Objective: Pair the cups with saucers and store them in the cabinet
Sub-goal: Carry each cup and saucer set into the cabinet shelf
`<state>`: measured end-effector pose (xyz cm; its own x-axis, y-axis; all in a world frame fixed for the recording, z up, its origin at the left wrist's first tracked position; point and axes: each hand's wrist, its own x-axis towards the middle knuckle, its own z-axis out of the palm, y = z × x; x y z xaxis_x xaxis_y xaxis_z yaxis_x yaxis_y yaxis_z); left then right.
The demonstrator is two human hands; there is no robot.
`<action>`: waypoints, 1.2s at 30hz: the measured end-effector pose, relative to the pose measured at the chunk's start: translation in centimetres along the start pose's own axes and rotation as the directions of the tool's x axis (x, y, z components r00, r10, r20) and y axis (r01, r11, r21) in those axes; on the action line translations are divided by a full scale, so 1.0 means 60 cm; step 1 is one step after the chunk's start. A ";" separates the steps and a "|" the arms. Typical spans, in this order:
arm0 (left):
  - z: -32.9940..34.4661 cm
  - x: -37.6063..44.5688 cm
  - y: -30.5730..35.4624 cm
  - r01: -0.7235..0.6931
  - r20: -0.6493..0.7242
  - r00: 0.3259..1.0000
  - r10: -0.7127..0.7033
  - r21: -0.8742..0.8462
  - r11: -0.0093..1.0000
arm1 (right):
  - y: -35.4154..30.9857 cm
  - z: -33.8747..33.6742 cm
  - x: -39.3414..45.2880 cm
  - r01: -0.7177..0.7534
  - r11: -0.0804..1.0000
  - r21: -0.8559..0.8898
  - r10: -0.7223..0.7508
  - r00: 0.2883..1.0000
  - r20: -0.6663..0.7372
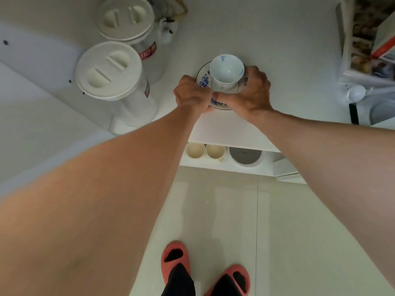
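While on the white counter (277, 50), left hand (192, 94) and right hand (251, 92) clamped on saucer (203, 79) under cup (226, 69), lidded canisters (109, 71) near.

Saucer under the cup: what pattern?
White saucer with blue floral sprays and a thin dark rim line, seen best in the head view.

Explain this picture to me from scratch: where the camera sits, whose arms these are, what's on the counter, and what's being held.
There is no machine here. The single picture comes from a camera worn on a person's head, looking down, so the two bare arms and the red slippers are the wearer's own. The left hand and right hand together grip a blue-patterned saucer with a white cup standing on it, over a white counter. On the counter to the left stand two lidded white containers, with a small teapot behind them. Below the counter edge, an open shelf shows two cream cups and a grey bowl.
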<state>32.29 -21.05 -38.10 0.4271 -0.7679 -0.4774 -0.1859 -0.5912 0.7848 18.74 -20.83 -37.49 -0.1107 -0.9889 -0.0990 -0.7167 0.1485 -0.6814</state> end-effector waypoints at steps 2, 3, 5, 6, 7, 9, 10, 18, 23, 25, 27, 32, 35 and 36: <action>0.007 0.021 0.010 -0.026 -0.012 1.000 0.026 0.012 1.000 | -0.001 0.004 0.005 -0.029 0.999 -0.026 0.028 0.999 -0.040; 0.012 0.032 0.013 -0.026 -0.026 0.999 0.026 0.005 1.000 | -0.001 0.006 0.005 -0.042 0.998 -0.045 0.040 0.998 -0.056; 0.019 0.051 0.022 -0.006 -0.041 0.999 0.004 -0.046 0.999 | -0.001 0.013 0.003 -0.049 0.996 -0.070 0.044 0.996 -0.075; 0.024 0.060 0.027 0.001 -0.049 0.999 -0.005 -0.069 0.998 | -0.001 0.017 0.003 -0.043 0.996 -0.079 0.036 0.995 -0.088; 0.029 0.070 0.030 0.007 -0.056 0.998 -0.011 -0.075 0.997 | 0.000 0.022 0.004 -0.036 0.995 -0.091 0.026 0.995 -0.101; 0.038 0.089 0.035 0.026 -0.048 0.998 -0.031 -0.111 0.993 | 0.001 0.032 0.010 -0.023 0.992 -0.123 0.008 0.993 -0.118; 0.045 0.102 0.035 0.030 -0.045 0.998 -0.036 -0.126 0.992 | 0.000 0.035 0.015 -0.017 0.990 -0.137 0.002 0.993 -0.116; 0.015 0.020 0.026 -0.187 -0.040 0.978 0.203 0.243 0.952 | -0.002 0.011 -0.020 -0.115 0.966 -0.230 0.121 0.993 0.013; -0.053 -0.122 -0.035 -0.364 0.189 0.928 0.320 0.637 0.680 | 0.006 -0.037 -0.142 -0.183 0.923 -0.339 0.243 0.959 0.143; -0.082 -0.196 -0.055 -0.389 0.279 0.921 0.272 0.709 0.588 | -0.005 -0.070 -0.204 -0.249 0.902 -0.353 0.330 0.924 0.192; -0.117 -0.284 -0.060 -0.411 0.338 0.912 0.234 0.735 0.540 | -0.028 -0.113 -0.275 -0.288 0.891 -0.351 0.382 0.893 0.238; -0.210 -0.478 -0.007 -0.467 0.372 0.884 0.284 0.732 0.496 | -0.121 -0.259 -0.419 -0.079 0.922 -0.379 0.221 0.911 0.348; -0.253 -0.554 0.052 -0.509 0.367 0.850 0.378 0.757 0.409 | -0.181 -0.351 -0.457 0.048 0.926 -0.374 0.095 0.930 0.356; -0.264 -0.573 0.074 -0.511 0.348 0.842 0.412 0.758 0.406 | -0.199 -0.377 -0.466 0.069 0.926 -0.372 0.071 0.935 0.349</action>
<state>30.81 6.64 -11.96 -0.0246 -0.9762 -0.2157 -0.9642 -0.0338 0.2629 14.81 5.17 -10.16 0.0858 -0.9151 -0.3939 -0.9272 0.0713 -0.3676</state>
